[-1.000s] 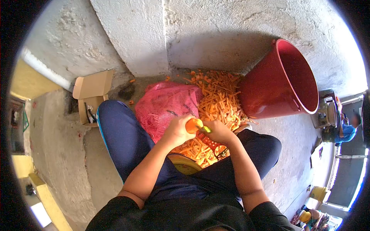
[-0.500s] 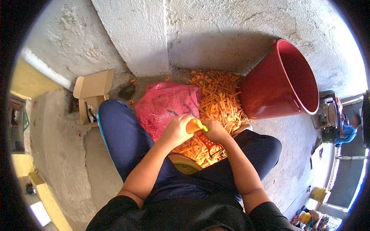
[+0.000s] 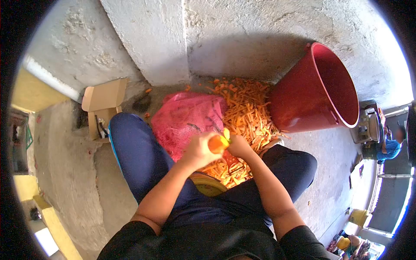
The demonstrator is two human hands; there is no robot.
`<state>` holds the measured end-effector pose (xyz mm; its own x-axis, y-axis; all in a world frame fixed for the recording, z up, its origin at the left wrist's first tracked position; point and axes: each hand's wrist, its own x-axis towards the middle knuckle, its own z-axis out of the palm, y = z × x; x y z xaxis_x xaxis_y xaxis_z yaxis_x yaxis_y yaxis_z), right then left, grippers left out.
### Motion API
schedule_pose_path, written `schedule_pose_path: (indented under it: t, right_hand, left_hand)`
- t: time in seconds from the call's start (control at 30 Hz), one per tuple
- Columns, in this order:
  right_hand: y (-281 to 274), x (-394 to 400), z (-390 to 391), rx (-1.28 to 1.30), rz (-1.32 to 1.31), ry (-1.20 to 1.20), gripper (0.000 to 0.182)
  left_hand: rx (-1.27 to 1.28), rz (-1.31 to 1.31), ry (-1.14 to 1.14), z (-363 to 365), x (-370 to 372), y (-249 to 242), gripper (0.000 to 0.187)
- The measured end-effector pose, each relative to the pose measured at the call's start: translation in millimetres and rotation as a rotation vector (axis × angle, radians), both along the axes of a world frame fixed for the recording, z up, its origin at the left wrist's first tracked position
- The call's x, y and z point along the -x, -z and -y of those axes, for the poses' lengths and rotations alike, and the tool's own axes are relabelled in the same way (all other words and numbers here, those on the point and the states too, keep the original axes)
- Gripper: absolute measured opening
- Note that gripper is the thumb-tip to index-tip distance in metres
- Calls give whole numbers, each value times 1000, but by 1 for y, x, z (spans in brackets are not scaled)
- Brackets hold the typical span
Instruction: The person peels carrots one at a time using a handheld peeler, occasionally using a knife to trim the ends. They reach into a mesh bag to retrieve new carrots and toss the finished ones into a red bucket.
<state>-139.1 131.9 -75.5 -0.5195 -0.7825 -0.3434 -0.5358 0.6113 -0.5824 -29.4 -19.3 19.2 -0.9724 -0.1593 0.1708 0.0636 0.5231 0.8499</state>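
Note:
My left hand [image 3: 198,149] grips an orange carrot [image 3: 216,143] in front of my lap. My right hand [image 3: 239,146] holds a yellow-green peeler [image 3: 226,134] against the far end of the carrot. Both hands meet over a heap of orange carrot peelings [image 3: 247,113] on the concrete floor. A pink mesh sack [image 3: 184,118] lies just beyond my left hand, beside my left knee.
A large red bucket [image 3: 318,89] leans on its side at the right of the peelings. An open cardboard box [image 3: 102,108] sits at the left by a concrete pillar [image 3: 149,39]. A yellow bowl rim [image 3: 208,183] shows between my legs. Another person [image 3: 390,147] sits far right.
My right hand with the peeler has slid up and left along the carrot toward its far end. My left hand has kept its hold on the carrot, almost still.

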Motion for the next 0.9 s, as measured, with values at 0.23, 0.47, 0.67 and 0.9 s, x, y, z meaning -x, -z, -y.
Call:
schedule_pose_path:
  t: [0.23, 0.47, 0.67, 0.9]
  right_hand:
    - [9, 3, 4, -76, 50, 45, 36]
    - [39, -9, 12, 453, 486, 22, 28]
    - [8, -5, 15, 434, 799, 332, 25]
    - [-28, -13, 18, 549, 553, 433, 19]
  left_hand:
    - [14, -246, -91, -4, 6, 3, 38]
    - [4, -137, -93, -11, 7, 3, 41]
    - [-164, -178, -166, -7, 11, 25, 44]
    - [-53, -126, -152, 1, 9, 23, 50]
